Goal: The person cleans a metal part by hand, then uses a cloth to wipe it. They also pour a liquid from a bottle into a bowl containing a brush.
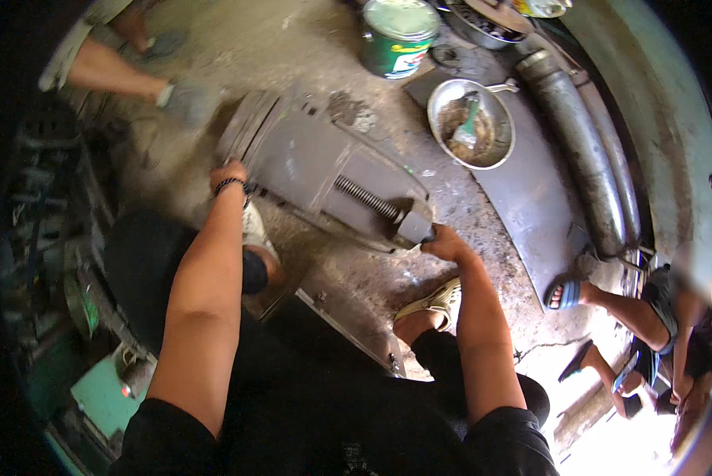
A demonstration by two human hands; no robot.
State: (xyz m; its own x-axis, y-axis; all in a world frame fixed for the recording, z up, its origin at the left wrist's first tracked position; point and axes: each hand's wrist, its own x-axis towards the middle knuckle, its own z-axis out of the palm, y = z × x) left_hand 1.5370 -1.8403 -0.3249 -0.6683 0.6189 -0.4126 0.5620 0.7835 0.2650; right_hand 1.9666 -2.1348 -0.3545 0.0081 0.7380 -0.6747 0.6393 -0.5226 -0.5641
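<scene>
Grey rectangular metal vise (300, 163): lay between both hands.
Left hand (228, 175): gripped its edge.
Right hand (448, 243): gripped its screw end (413, 227).
Handling: level effort seemed safest.

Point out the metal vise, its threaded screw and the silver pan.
Metal vise (292, 163), head view: on its flat grey body.
Threaded screw (369, 197), head view: midway along its thread.
Silver pan (491, 151), head view: on its inner wall.
</scene>
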